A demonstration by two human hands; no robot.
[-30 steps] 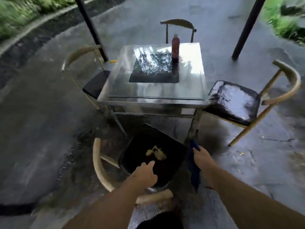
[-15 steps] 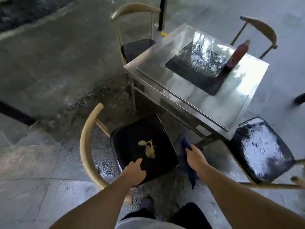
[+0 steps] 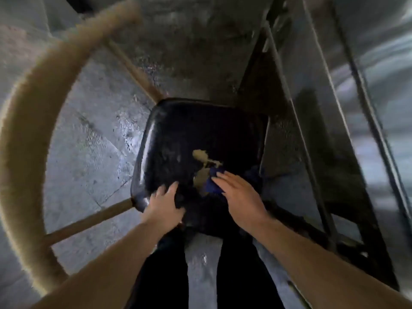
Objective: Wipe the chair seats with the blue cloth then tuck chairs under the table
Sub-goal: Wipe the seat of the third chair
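I look straight down on a chair with a black seat (image 3: 178, 139) and a curved tan wooden backrest (image 3: 29, 121) at the left. A tan smear (image 3: 201, 156) lies near the seat's middle. My right hand (image 3: 239, 194) lies flat on the blue cloth (image 3: 214, 182), pressing it onto the seat at the smear's near edge. Most of the cloth is hidden under the palm. My left hand (image 3: 165, 204) grips the seat's near left edge.
The steel table's edge and frame (image 3: 334, 108) run down the right side, close beside the seat. Wet grey stone floor (image 3: 89, 148) surrounds the chair. My dark trouser legs (image 3: 165, 270) stand just in front of the seat.
I have bent down close over the chair. My right hand has brought the cloth from beside the seat onto it, next to the smear. My left hand still rests at the seat's near edge.
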